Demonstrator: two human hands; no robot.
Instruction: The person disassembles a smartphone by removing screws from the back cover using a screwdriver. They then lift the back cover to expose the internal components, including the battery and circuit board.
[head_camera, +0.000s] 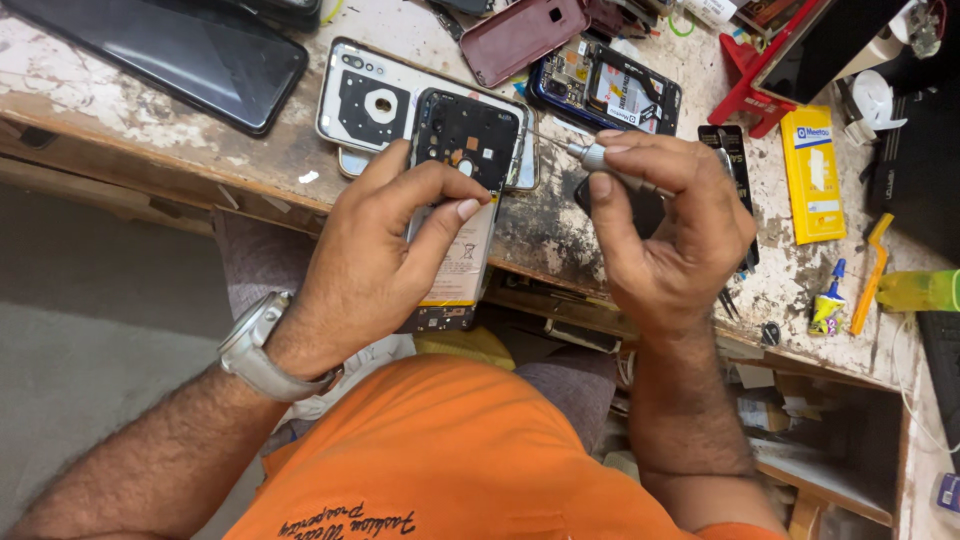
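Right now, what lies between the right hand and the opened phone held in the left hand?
In the head view, only the screwdriver: the right hand pinches its handle and its thin tip reaches to the opened phone in the left hand. Beneath is worn bench.

Far across the worn wooden workbench (150, 120), a white phone back cover (370, 100), an opened blue phone (605, 90) and a maroon phone case (520, 35) crowd the middle; a yellow flat packet (812, 175) blocks the right; bare bench lies far left
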